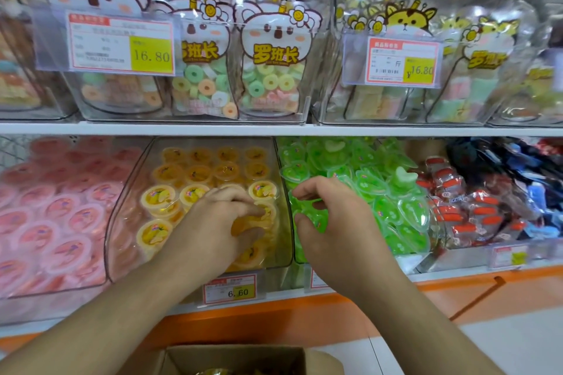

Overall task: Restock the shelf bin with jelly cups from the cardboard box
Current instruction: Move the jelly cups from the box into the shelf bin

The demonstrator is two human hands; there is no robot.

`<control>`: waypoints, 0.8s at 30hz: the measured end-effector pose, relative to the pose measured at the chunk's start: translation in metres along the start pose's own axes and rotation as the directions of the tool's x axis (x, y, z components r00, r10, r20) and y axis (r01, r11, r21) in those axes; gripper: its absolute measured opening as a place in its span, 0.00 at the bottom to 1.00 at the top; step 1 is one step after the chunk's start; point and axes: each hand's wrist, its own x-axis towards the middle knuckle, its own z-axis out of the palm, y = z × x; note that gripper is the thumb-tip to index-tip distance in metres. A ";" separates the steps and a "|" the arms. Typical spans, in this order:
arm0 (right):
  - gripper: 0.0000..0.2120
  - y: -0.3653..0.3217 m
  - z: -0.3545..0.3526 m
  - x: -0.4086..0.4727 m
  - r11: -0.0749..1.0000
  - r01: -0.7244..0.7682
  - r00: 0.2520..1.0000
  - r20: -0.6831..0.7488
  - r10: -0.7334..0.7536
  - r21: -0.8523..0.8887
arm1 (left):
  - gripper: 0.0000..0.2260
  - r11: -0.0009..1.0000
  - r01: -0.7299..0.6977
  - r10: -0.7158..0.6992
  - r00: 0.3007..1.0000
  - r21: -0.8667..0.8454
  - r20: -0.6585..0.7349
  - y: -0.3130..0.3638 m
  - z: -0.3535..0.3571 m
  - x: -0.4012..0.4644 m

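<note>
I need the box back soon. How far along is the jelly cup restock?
The yellow bin already looks nearly full. The left hand is setting yellow jelly cups at its front; the right hand holds none. The cardboard box still shows some yellow inside.

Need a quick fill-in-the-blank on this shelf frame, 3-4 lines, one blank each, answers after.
1. The left hand reaches into the clear plastic bin of ____ jelly cups.
2. The right hand is at the bin of ____ heart-shaped jellies.
3. The price tag under the middle bin reads ____.
4. The open brown cardboard box sits ____ the shelf, at the frame's bottom edge.

Answers: yellow; green; 6.60; below
</note>
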 end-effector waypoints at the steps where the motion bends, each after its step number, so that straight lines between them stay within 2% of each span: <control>1: 0.12 0.000 0.000 0.000 1.000 0.000 1.000 -0.005 0.000 0.001 | 0.13 1.000 -0.001 0.001 1.000 -0.003 -0.004 0.000 0.001 0.000; 8: 0.11 -0.001 0.001 -0.001 1.000 0.008 1.000 -0.002 -0.008 0.011 | 0.11 0.998 0.029 -0.031 0.999 -0.051 -0.045 0.003 0.006 0.001; 18: 0.10 0.004 0.002 -0.001 0.999 0.051 0.998 -0.049 -0.050 0.013 | 0.15 0.997 0.021 -0.021 1.000 -0.071 -0.012 0.002 -0.011 -0.010; 24: 0.11 -0.001 -0.004 -0.012 0.998 0.061 0.998 -0.023 -0.061 0.002 | 0.12 0.983 0.128 -0.140 0.987 -0.131 -0.084 0.003 -0.038 -0.032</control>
